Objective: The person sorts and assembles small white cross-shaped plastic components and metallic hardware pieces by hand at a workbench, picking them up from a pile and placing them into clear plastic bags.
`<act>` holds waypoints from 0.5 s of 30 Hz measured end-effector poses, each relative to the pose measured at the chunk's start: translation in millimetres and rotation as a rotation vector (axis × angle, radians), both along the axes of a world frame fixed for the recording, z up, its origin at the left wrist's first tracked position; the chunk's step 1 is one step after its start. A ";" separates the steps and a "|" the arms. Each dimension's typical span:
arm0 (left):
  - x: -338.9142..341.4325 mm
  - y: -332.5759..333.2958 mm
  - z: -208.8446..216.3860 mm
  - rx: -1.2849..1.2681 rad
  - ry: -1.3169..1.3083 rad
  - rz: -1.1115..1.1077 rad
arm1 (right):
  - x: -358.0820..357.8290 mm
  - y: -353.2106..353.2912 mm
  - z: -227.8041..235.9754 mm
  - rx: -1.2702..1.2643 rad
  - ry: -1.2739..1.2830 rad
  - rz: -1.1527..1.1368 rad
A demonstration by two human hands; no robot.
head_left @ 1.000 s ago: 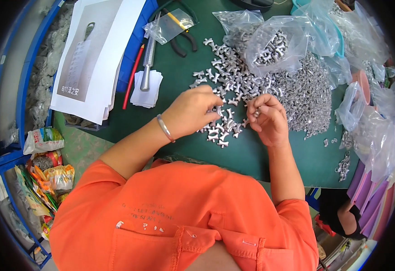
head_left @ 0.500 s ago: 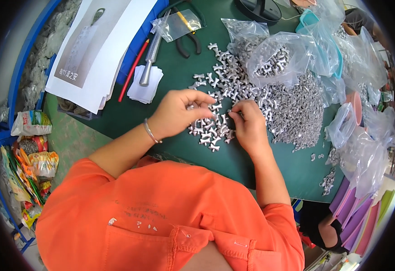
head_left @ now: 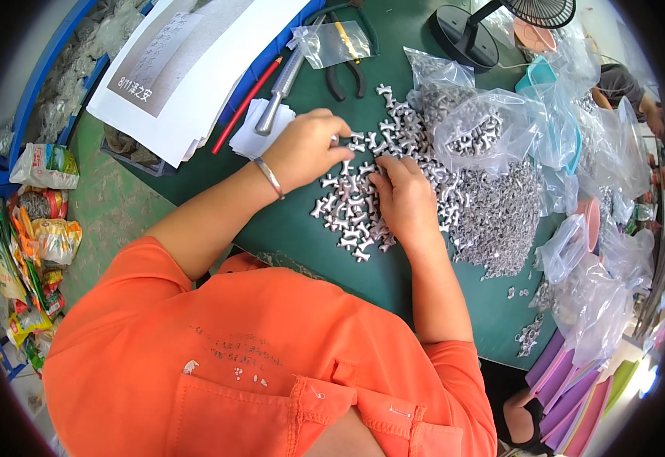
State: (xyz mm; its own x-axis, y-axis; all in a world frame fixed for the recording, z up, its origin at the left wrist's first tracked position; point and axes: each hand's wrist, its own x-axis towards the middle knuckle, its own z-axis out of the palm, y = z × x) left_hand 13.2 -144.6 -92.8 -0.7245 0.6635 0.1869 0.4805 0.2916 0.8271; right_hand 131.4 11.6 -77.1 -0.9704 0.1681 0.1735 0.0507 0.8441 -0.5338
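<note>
Many silver bone-shaped pieces (head_left: pixel 353 209) lie newly uncovered: left hand (head_left: pixel 309 152) has shifted farther out; right hand (head_left: pixel 409 202) among them; grips can't be told.

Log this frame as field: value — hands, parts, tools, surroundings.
Left hand: thumb and fingers around a metal piece
Right hand: fingertips at the bone-shaped pieces; grasp hidden
Parts: bone-shaped pieces, loose and bagged; heap of smaller metal bits to their right
Tools: red pencil, black-handled pliers
Surface: green table
Far side: black fan
</note>
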 end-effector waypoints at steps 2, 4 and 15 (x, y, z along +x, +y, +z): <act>-1.5 -0.9 -8.0 -0.077 0.126 -0.084 | 1.3 0.1 -0.2 0.005 -0.022 -0.003; -1.8 -3.1 -8.3 -0.074 0.137 -0.088 | 6.2 5.7 -5.3 -0.003 0.005 0.010; -2.6 -20.3 17.1 0.707 -1.371 -0.211 | 17.4 33.0 7.4 -2.066 0.075 0.123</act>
State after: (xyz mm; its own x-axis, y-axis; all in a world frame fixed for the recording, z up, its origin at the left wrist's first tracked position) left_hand 10.6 -164.8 -75.7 -0.5052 0.8373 -0.2088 -0.7496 -0.3060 0.5869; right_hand 148.8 44.6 -69.7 -0.9909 0.0735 -0.1131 -0.0088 -0.8721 -0.4893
